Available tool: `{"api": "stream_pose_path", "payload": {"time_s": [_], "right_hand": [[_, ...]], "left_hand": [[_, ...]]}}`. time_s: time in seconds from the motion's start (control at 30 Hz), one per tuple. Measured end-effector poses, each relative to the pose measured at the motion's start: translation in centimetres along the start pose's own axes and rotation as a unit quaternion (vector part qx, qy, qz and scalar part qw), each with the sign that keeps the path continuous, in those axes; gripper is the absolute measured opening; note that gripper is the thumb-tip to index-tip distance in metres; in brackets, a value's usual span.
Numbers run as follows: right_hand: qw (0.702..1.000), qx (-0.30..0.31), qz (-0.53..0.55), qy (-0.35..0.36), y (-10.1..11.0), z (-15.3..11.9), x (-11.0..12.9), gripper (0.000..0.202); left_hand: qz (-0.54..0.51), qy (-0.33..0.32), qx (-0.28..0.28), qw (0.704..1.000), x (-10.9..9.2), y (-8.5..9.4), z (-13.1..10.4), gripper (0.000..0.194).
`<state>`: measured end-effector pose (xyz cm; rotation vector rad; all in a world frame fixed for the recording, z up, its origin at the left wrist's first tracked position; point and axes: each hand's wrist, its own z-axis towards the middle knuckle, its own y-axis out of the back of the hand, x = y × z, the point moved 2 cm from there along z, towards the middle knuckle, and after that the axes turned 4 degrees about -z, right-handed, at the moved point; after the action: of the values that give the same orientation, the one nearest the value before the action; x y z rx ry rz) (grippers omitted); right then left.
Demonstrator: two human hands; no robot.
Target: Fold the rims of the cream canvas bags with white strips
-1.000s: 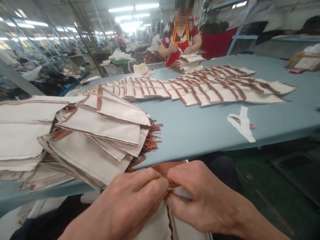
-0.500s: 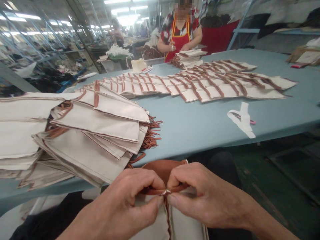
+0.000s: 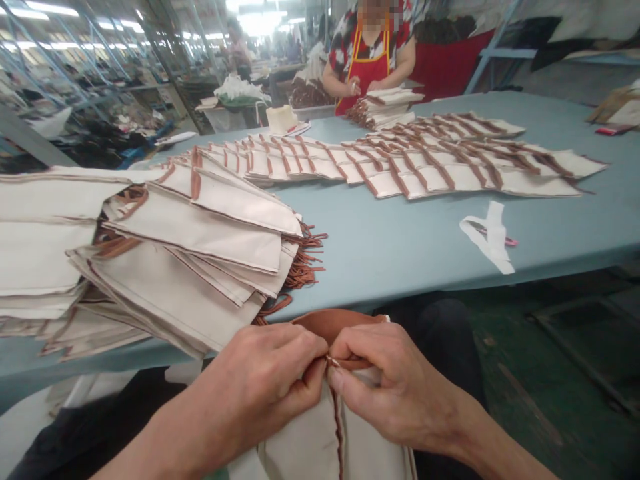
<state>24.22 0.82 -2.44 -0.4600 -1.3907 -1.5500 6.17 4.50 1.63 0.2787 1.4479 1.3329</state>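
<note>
Cream piece (image 3: 300,443): down by the near edge of the tabletop (image 3: 380,257), next to a dark-clothed leg (image 3: 447,333); got a brown seam (image 3: 338,427) down the middle and a curved brown band (image 3: 345,322) up top
Left hand (image 3: 273,377): thumb and fingers pinched together on the top end of the seam, basically no gap
Right hand (image 3: 395,373): same deal from the other side, fingers curled in, thumb pressed near the seam end, almost touching the left one
Feel: looks like cloth, so probably light, not fragile, not very slippery; guessing floppy in the panels and stiffer along the seam
Best grip: right at the edge beside the seam, small pinch from both sides, tbh
Hard to see: exact layers between the fingertips, can't tell
In the way: big pile (image 3: 215,227) on the left, overhanging the near edge, with brown cords (image 3: 309,257) poking out; likely snag risk
Farther back: overlapping rows (image 3: 425,163) across the tabletop, plus a small stack (image 3: 393,110) by a person in a red apron (image 3: 367,70)
Off right: crumpled white strip (image 3: 494,237) over something pink, well clear of both hands
</note>
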Motion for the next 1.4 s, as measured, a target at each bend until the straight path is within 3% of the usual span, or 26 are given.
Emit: {"api": "stream_pose_path", "payload": {"time_s": [0.13, 0.23, 0.43, 0.67, 0.77, 0.93, 1.03, 1.27, 1.4], "right_hand": [[1.000, -0.008, -0.002, -0.002, -0.2, 0.2, 0.1, 0.020], [1.000, 0.004, 0.000, -0.018, -0.3, 0.3, 0.2, 0.022], [0.997, 0.040, -0.022, -0.059, -0.5, 0.5, 0.3, 0.022], [0.996, 0.077, -0.035, -0.019, -0.2, 0.2, 0.9, 0.020], [0.995, 0.089, -0.049, -0.020, 0.2, 0.0, 1.3, 0.019], [0.995, 0.048, -0.088, -0.015, 0.2, -0.4, 1.4, 0.018], [0.994, 0.016, -0.111, -0.015, 0.1, -0.6, 1.2, 0.018], [0.992, -0.017, -0.118, -0.032, 1.1, -1.4, 0.9, 0.019], [0.977, -0.017, -0.197, 0.080, 1.5, -1.8, 0.8, 0.020]], "left_hand": [[-0.095, 0.089, -0.033, 0.991, 0.4, -0.3, 0.2, 0.017], [-0.179, 0.165, -0.011, 0.970, 0.7, -0.7, 0.0, 0.015], [-0.219, 0.203, 0.021, 0.954, 1.2, -1.0, -1.1, 0.015], [-0.414, 0.256, 0.086, 0.869, 2.3, -1.3, -2.0, 0.029], [-0.397, 0.251, 0.086, 0.879, 2.4, -1.6, -2.1, 0.027], [-0.230, 0.216, 0.036, 0.948, 1.6, -1.7, -2.0, 0.018], [-0.149, 0.175, 0.000, 0.973, 0.9, -1.8, -1.7, 0.016], [-0.173, 0.181, 0.012, 0.968, 0.2, -3.3, -0.8, 0.018], [-0.251, 0.202, 0.032, 0.946, 0.5, -3.5, -0.7, 0.019]]}}
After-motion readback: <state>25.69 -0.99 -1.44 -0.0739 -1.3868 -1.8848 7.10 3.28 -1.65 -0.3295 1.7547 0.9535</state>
